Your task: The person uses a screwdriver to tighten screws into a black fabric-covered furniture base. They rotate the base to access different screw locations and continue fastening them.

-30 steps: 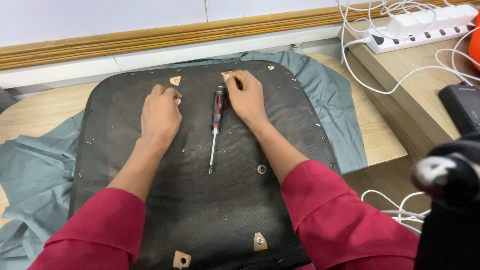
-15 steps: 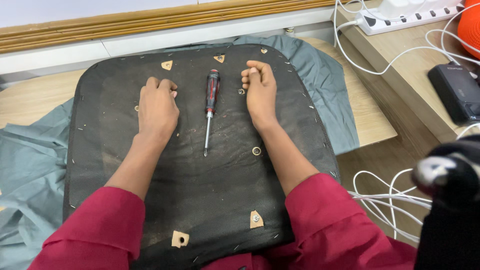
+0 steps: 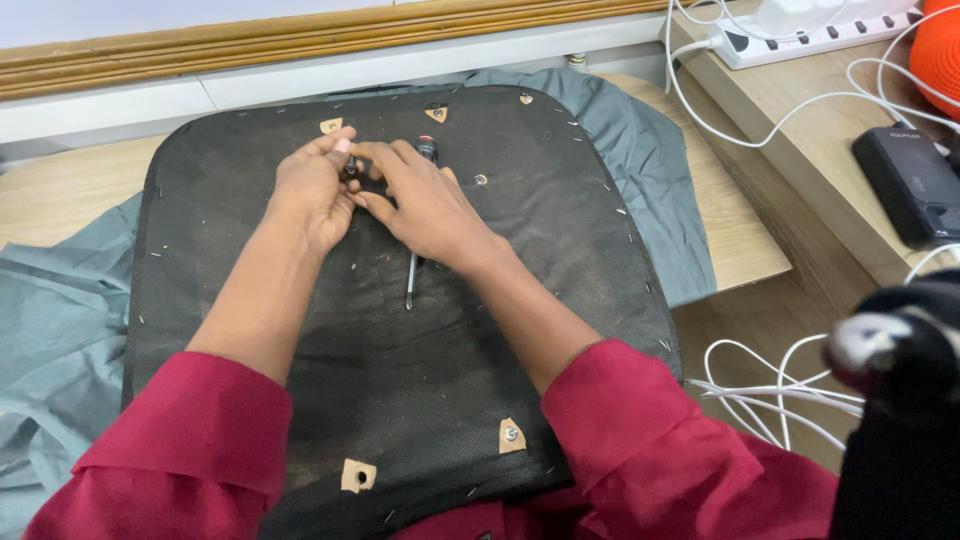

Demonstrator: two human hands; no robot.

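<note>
A black fabric-covered seat panel (image 3: 560, 250) lies flat in front of me, with small tan patches and bolt holes near its corners. My left hand (image 3: 312, 195) and my right hand (image 3: 425, 210) meet near its far edge. The left fingers pinch a small dark part (image 3: 350, 168), and the right fingertips touch the same spot. A screwdriver (image 3: 410, 285) with a red and black handle lies on the panel, mostly hidden under my right hand, its tip pointing toward me. Both sleeves are dark red.
A grey-green cloth (image 3: 60, 330) lies under the panel on a wooden surface (image 3: 60, 195). At the right, a raised wooden ledge carries a white power strip (image 3: 830, 35) with white cables, a black box (image 3: 915, 185) and an orange object (image 3: 940, 55). A black blurred object (image 3: 900, 400) fills the lower right.
Both hands lay flat on either side of the screwdriver; now they have come together near the far edge. My right hand has crossed over the screwdriver, and the left fingers pinch a small part.
</note>
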